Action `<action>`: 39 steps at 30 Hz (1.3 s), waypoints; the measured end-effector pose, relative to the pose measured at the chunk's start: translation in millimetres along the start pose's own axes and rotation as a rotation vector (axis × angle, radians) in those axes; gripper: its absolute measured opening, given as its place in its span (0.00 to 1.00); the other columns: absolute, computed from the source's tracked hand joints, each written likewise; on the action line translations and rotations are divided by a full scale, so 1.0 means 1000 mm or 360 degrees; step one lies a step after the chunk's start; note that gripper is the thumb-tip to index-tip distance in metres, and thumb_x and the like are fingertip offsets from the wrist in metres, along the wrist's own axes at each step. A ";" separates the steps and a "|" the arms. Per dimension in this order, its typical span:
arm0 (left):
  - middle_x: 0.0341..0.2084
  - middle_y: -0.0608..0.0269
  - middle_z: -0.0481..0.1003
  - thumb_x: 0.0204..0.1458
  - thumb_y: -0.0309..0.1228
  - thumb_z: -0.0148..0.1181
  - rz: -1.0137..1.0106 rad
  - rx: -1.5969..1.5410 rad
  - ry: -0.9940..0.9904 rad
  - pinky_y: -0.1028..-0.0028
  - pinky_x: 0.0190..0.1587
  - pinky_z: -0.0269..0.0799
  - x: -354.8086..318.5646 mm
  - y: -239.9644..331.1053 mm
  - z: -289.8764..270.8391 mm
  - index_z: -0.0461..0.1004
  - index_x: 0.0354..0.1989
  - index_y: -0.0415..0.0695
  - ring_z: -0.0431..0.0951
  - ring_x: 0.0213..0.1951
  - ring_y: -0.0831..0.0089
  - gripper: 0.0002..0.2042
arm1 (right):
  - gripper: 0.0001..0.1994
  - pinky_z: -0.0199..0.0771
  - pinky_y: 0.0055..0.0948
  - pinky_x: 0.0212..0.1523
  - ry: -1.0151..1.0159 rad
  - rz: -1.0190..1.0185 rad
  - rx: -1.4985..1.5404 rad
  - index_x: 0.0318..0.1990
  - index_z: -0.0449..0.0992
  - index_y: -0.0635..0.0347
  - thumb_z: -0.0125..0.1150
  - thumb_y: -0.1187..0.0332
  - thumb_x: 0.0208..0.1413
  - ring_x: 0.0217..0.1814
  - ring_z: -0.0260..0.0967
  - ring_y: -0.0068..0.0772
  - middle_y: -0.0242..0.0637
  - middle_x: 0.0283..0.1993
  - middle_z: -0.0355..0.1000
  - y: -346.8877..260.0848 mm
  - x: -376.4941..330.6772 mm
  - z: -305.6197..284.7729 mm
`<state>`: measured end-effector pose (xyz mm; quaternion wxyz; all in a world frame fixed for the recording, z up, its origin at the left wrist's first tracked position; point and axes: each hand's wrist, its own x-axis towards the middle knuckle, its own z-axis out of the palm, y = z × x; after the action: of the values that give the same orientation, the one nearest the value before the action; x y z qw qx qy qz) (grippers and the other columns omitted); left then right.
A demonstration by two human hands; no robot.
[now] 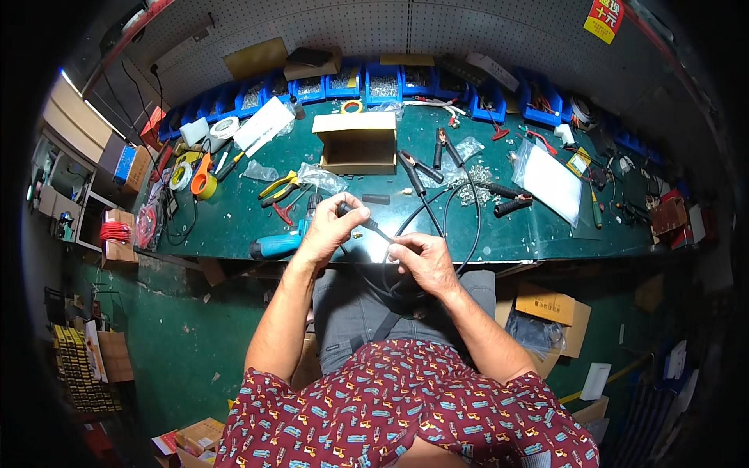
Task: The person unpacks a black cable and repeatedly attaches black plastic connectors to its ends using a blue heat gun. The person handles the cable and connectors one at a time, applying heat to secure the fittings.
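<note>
Over the bench's front edge, my left hand [334, 228] pinches the dark end piece of a black cable [373, 226]. My right hand [426, 264] closes its fingers on the same cable, a little lower and to the right. From there the cable loops over my lap and back onto the bench. Black-handled battery clamps [421, 168] with copper-coloured jaws lie beyond my hands, near the loop. A blue power tool [277, 246] lies just left of my left hand. Beyond my fingers lies a short black sleeve-like piece [376, 200].
An open cardboard box [357, 166] stands mid-bench, with blue parts bins [383, 84] along the back. Yellow-handled pliers [278, 187] and an orange tape roll [204, 184] lie left. Loose small metal parts [474, 187] and a white bag [551, 184] are at right.
</note>
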<state>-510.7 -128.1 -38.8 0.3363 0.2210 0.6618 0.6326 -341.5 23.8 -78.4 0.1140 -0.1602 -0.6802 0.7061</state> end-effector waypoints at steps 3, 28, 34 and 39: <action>0.21 0.77 0.69 0.54 0.34 0.68 0.0140 0.0174 -0.0053 0.84 0.22 0.55 0.000 0.006 -0.003 0.75 0.33 0.45 0.62 0.20 0.90 0.09 | 0.10 0.73 0.20 0.28 -0.0051 -0.0010 -0.0035 0.44 0.82 0.69 0.65 0.69 0.61 0.25 0.73 0.18 0.33 0.31 0.80 0.002 0.000 0.001; 0.28 0.76 0.72 0.55 0.37 0.71 0.0173 0.0257 -0.0266 0.83 0.31 0.62 -0.015 -0.023 0.017 0.78 0.45 0.40 0.66 0.30 0.87 0.16 | 0.08 0.76 0.21 0.35 0.0002 -0.0020 -0.0219 0.37 0.80 0.69 0.69 0.75 0.50 0.33 0.74 0.17 0.35 0.38 0.80 0.015 0.002 0.007; 0.31 0.70 0.78 0.64 0.37 0.61 0.0331 0.0178 -0.0124 0.79 0.37 0.67 -0.016 -0.024 0.020 0.83 0.43 0.38 0.70 0.34 0.84 0.13 | 0.10 0.76 0.21 0.36 -0.0042 0.0040 -0.0254 0.36 0.80 0.69 0.71 0.74 0.46 0.35 0.74 0.17 0.37 0.44 0.80 0.022 0.003 0.006; 0.29 0.67 0.79 0.65 0.37 0.59 0.0437 0.0337 -0.0090 0.75 0.40 0.71 -0.020 -0.017 0.023 0.82 0.41 0.36 0.73 0.35 0.81 0.14 | 0.15 0.77 0.26 0.45 -0.0371 0.0121 -0.0661 0.42 0.80 0.69 0.71 0.70 0.47 0.44 0.75 0.25 0.41 0.48 0.78 0.017 -0.004 -0.009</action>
<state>-478.6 -128.4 -51.8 0.2401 0.3612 0.6785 0.5929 -333.4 29.8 -95.2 -0.0273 -0.1232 -0.8129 0.5685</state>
